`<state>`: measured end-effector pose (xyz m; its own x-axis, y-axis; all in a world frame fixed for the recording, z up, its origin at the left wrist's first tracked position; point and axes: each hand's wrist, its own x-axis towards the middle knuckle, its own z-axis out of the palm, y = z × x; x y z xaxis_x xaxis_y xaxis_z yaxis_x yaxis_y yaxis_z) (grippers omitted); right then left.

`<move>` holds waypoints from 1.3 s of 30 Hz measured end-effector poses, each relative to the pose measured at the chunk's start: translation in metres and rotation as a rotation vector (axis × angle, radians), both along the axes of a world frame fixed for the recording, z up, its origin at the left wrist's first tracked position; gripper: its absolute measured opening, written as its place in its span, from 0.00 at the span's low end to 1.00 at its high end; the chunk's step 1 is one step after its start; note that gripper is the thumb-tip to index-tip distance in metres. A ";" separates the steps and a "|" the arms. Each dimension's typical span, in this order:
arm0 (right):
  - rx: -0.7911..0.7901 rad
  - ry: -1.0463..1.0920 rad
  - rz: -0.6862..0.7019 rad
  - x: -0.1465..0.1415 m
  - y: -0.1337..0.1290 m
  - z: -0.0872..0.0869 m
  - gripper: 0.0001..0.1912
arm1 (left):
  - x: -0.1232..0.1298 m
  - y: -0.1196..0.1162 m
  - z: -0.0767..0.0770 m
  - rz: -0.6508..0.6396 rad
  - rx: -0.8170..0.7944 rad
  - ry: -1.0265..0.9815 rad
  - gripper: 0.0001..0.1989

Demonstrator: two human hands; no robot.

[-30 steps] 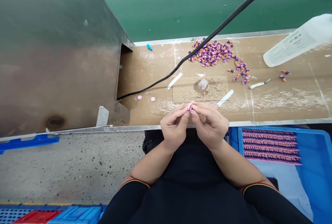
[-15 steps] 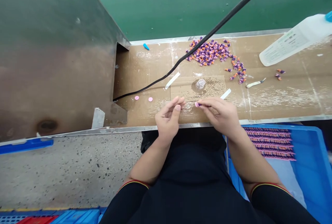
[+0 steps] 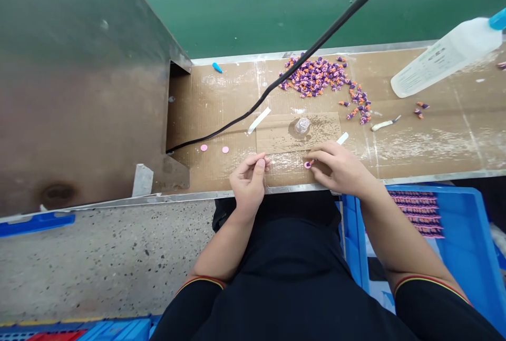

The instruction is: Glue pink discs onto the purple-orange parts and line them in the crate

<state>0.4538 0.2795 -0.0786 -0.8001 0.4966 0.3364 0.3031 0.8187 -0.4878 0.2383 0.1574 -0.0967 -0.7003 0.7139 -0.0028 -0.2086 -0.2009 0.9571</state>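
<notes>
Between the thumb and fingers of my right hand [image 3: 340, 168] is a small purple and orange figure [image 3: 312, 162] with a pink disc [image 3: 307, 165] at its base. It is low over the cardboard near the table's front edge, and I cannot tell whether it touches. My left hand [image 3: 250, 176] is closed to its left, thumb pressed against the index finger; anything in the pinch is too small to make out. Two loose pink discs [image 3: 225, 149] lie to the left of that hand. Beyond both hands a small clear, wet-looking dome [image 3: 302, 125] sits on a cardboard piece [image 3: 272, 133].
A pile of purple and orange figures [image 3: 316, 75] lies at the back. A black cable [image 3: 272, 85] crosses above the table. A white bottle [image 3: 446, 56] leans at right, near a small brush [image 3: 385, 124]. Filled rows lie in a blue tray [image 3: 466, 225] below.
My right hand has moved slightly right and turned the figure, so its pink disc shows more. My left hand's fingers have closed into a pinch. The view has shifted a little.
</notes>
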 end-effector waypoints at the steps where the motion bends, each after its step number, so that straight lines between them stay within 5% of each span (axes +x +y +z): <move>1: -0.022 0.015 -0.004 0.000 -0.001 -0.002 0.10 | 0.001 0.001 0.001 0.007 -0.009 -0.003 0.15; 7: -0.144 0.170 -0.195 0.025 -0.018 0.007 0.05 | 0.014 0.009 0.008 -0.067 -0.006 0.043 0.14; 11: -0.175 0.293 -0.768 0.108 -0.039 0.011 0.09 | 0.025 0.012 0.008 -0.148 -0.001 0.117 0.12; 14: -0.132 0.283 -1.212 0.188 -0.065 -0.006 0.15 | 0.031 0.017 0.006 -0.182 0.006 0.184 0.11; 18: -0.504 -0.107 -1.517 0.256 -0.120 -0.049 0.11 | 0.039 0.027 0.005 -0.237 0.032 0.282 0.08; 21: -0.812 -0.245 -1.465 0.260 -0.162 -0.082 0.03 | 0.045 0.031 0.007 -0.264 0.035 0.360 0.07; 26: -1.075 -0.293 -1.252 0.243 -0.195 -0.115 0.07 | 0.050 0.037 0.012 -0.285 0.016 0.476 0.07; 35: -1.110 -0.438 -1.035 0.256 -0.196 -0.137 0.06 | 0.070 0.043 0.017 -0.254 -0.147 0.656 0.09; 39: -1.087 -0.497 -0.994 0.256 -0.194 -0.140 0.09 | 0.071 0.043 0.015 -0.259 -0.101 0.664 0.09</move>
<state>0.7094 0.0854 -0.2184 0.0696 0.6965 -0.7142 0.7954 -0.4708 -0.3816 0.3091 0.1999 -0.0816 -0.3852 0.8761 0.2899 0.3952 -0.1273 0.9097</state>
